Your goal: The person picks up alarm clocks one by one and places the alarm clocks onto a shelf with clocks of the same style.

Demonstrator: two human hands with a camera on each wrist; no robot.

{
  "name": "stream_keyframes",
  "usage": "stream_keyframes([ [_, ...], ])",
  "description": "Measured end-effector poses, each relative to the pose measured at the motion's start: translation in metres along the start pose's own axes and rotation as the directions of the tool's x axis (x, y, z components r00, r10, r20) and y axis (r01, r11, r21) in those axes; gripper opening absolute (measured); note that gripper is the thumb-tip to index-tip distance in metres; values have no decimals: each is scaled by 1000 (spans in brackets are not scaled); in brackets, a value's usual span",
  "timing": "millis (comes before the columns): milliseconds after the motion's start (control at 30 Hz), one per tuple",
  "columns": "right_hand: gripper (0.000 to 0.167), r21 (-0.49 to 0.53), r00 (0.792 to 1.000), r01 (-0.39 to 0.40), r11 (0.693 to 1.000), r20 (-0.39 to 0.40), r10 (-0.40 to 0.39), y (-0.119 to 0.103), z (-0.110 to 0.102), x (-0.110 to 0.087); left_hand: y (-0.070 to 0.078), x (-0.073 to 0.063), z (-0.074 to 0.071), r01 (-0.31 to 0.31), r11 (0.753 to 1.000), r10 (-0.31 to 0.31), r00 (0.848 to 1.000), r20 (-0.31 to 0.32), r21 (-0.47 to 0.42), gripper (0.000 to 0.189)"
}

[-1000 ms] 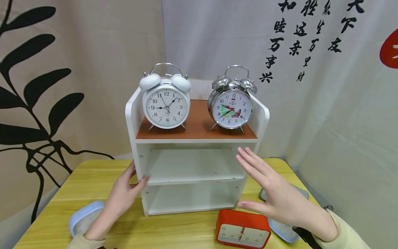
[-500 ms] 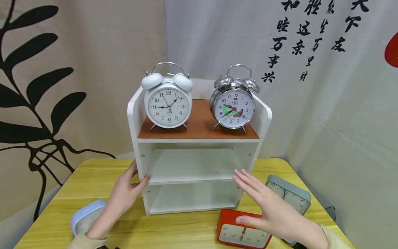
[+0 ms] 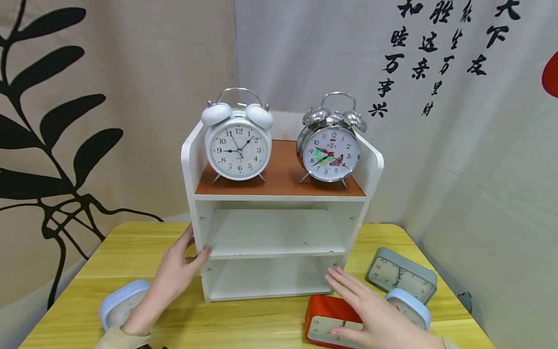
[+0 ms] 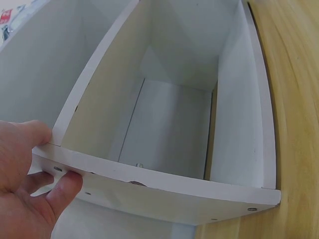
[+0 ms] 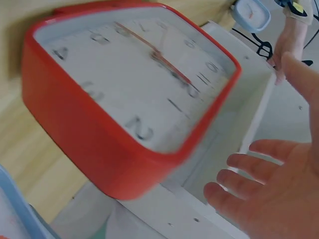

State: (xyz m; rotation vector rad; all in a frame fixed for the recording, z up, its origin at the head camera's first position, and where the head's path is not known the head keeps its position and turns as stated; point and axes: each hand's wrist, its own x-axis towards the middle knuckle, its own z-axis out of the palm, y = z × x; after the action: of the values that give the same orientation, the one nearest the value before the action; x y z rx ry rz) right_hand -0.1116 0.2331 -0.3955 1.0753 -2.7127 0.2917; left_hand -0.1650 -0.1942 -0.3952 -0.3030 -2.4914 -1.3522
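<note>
A white shelf unit with a brown top board stands on the yellow wooden table. My left hand grips its left side panel, thumb at the front edge and fingers against the outer face, also seen in the left wrist view. My right hand is spread with straight fingers over a red rectangular alarm clock, partly hiding it; the right wrist view shows a gap between hand and clock. On the top board stand a white twin-bell alarm clock and a silver twin-bell alarm clock.
Right of the red clock lie a grey alarm clock and a light blue clock, close together. Another light blue clock lies beside my left forearm. Behind the table hangs a printed curtain.
My right hand has come down from beside the shelf unit's right side to over the red clock, uncovering the grey and light blue clocks. My left hand keeps its place on the side panel.
</note>
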Motion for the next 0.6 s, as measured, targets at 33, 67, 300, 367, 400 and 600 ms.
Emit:
stream_keyframes([
  [33, 87, -2, 1000, 4, 1000, 1, -4, 2, 3, -1, 0, 0, 0, 0, 1000, 0, 1000, -1, 1, 69],
  [67, 87, -1, 1000, 6, 1000, 6, -6, 3, 5, -3, 0, 0, 1, 0, 1000, 0, 1000, -3, 2, 69],
  [300, 84, 5, 996, -40, 999, 84, 40, 9, 15, -11, 0, -1, -1, 3, 1000, -3, 1000, -7, 0, 70],
  [367, 84, 21, 993, -60, 998, 107, 58, 10, 17, -12, 0, -2, -2, 7, 1000, -7, 1000, -9, 2, 70],
  [400, 84, 33, 990, -75, 997, 120, 71, 11, 17, -13, 0, -2, -2, 6, 1000, -6, 1000, -11, 4, 70],
  [600, 82, 56, 985, -131, 990, 124, 124, 18, 19, -19, 0, 0, 1, -12, 1000, 12, 1000, -2, -5, 69],
])
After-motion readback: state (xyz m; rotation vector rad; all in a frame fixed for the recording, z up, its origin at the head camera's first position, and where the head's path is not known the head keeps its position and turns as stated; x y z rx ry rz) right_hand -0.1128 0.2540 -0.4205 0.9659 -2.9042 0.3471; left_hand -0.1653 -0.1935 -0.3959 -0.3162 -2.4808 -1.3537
